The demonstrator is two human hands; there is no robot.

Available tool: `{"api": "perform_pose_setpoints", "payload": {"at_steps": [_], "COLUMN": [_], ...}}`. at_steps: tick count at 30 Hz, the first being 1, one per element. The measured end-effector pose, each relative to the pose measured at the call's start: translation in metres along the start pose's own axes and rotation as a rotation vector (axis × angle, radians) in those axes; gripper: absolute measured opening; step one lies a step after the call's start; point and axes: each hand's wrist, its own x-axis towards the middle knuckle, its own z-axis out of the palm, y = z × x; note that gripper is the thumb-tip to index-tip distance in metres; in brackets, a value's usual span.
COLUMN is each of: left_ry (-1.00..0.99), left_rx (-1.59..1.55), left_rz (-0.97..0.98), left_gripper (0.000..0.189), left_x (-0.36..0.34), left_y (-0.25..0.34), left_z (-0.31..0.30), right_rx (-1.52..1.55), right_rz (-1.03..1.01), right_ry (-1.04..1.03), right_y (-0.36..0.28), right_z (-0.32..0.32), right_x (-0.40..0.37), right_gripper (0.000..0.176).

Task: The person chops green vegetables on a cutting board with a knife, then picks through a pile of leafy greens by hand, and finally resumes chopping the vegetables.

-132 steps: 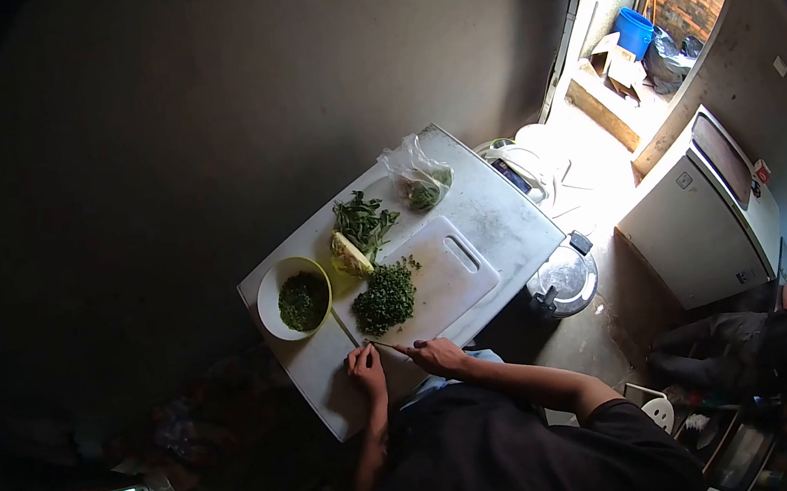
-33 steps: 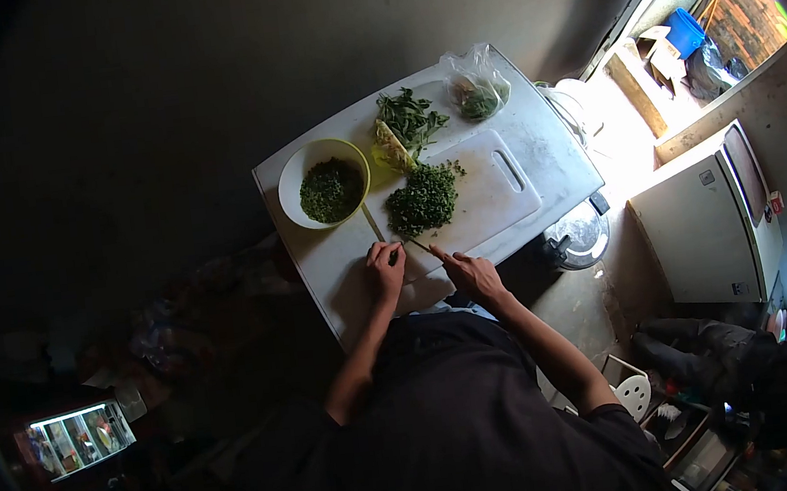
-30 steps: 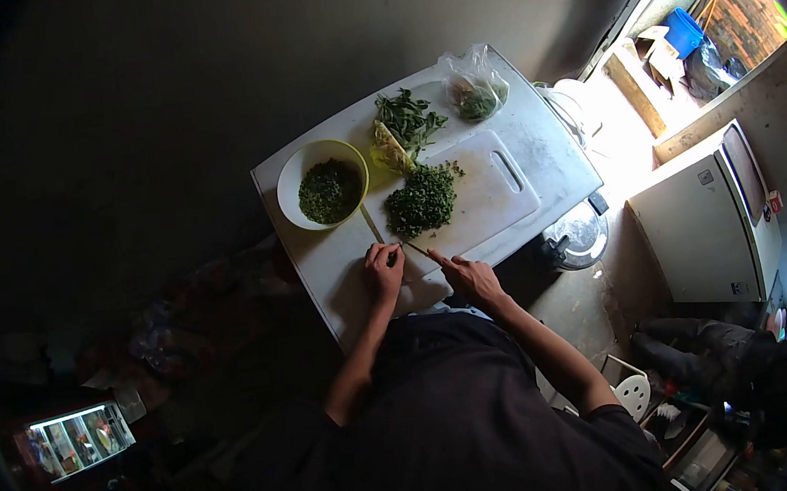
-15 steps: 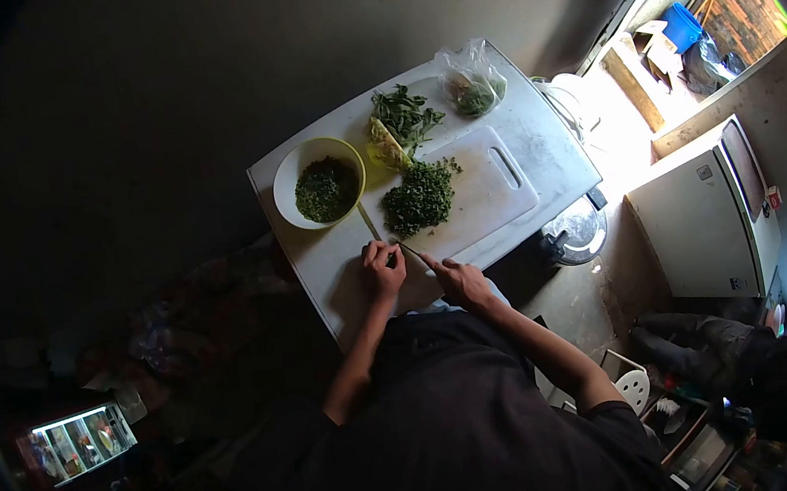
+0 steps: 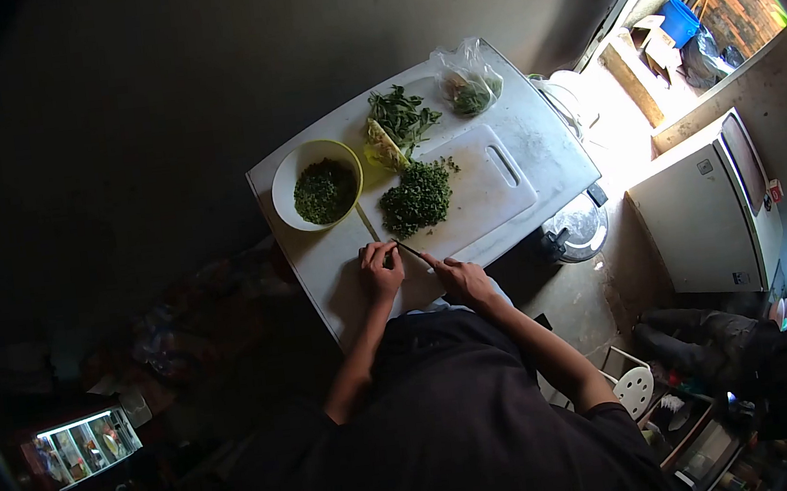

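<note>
My right hand (image 5: 466, 283) grips a knife (image 5: 409, 250), its blade pointing left toward my other hand at the near edge of the white cutting board (image 5: 485, 199). Curled fingers of my left hand (image 5: 381, 268) close on what looks like a small dark green bunch of leaves (image 5: 388, 260), mostly hidden, beside the knife tip. A heap of chopped greens (image 5: 415, 197) covers the board's left part. Left of it stands a bowl (image 5: 284, 192), white inside and yellow-green outside, with more chopped greens (image 5: 323, 192) in it.
Whole leafy greens (image 5: 404, 113) and a yellowish bundle (image 5: 386, 147) lie behind the heap. A clear plastic bag (image 5: 470, 84) with greens sits at the table's back. A lidded pot (image 5: 574, 231) is right of the table (image 5: 553, 162); a white fridge (image 5: 697, 209) stands farther right.
Both hands and the knife stay almost in place, with only slight finger and blade shifts. The whole view has moved very slightly.
</note>
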Motion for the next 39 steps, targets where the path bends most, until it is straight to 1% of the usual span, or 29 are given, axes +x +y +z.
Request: {"api": "perform_pose_setpoints", "payload": {"at_steps": [3,4,6,8,10,12,15,18,25,27,31,33,37,39], "left_ry": [0.037,0.037,0.000,0.008,0.015,0.022,0.041,0.055,0.037,0.060,0.047,0.019,0.031,0.063], "left_rx": [-0.002,0.000,0.056,0.050,0.043,0.036,0.040,0.027,0.019,0.003,0.015,0.052,0.014,0.018], "left_rz": [-0.014,-0.009,-0.003,-0.002,-0.003,0.005,0.037,0.027,0.014,0.036,0.025,0.015,0.050,0.055], "left_gripper": [0.008,0.008,0.008,0.008,0.009,0.009,0.008,0.008,0.009,0.009,0.010,0.009,0.010,0.009], "left_x": [0.003,0.003,0.002,0.002,0.001,0.001,0.000,-0.001,0.000,0.001,0.001,0.001,0.001,0.001], "left_y": [0.007,0.006,0.006,0.006,0.006,0.005,0.001,-0.001,0.001,0.000,0.000,0.001,-0.001,-0.001], "left_z": [-0.003,-0.004,-0.005,-0.004,-0.003,-0.002,0.000,0.003,0.002,0.004,0.002,0.000,0.003,0.005], "right_rx": [-0.025,-0.023,-0.034,-0.021,-0.007,-0.062,-0.078,-0.071,-0.036,0.028,0.026,-0.024,-0.020,0.036], "right_rz": [0.002,0.001,0.040,0.050,0.062,0.071,0.039,0.016,0.008,-0.032,-0.036,0.039,0.049,0.004], "right_ry": [-0.019,-0.014,-0.092,-0.077,-0.064,-0.112,-0.119,-0.144,-0.132,-0.052,-0.051,-0.185,-0.211,-0.053], "right_y": [0.002,0.003,0.010,0.014,0.010,0.003,-0.006,-0.011,-0.005,-0.002,-0.002,0.001,0.003,-0.002], "right_z": [0.002,0.000,-0.007,-0.005,-0.011,-0.017,-0.024,-0.028,-0.005,0.003,0.003,-0.005,-0.007,0.000], "right_x": [0.004,0.004,0.002,0.003,0.004,0.005,0.002,-0.004,-0.004,0.004,0.007,0.000,-0.008,-0.001], "right_gripper": [0.070,0.070,0.070,0.070,0.071,0.070,0.069,0.069,0.071,0.073,0.072,0.083,0.083,0.069]}}
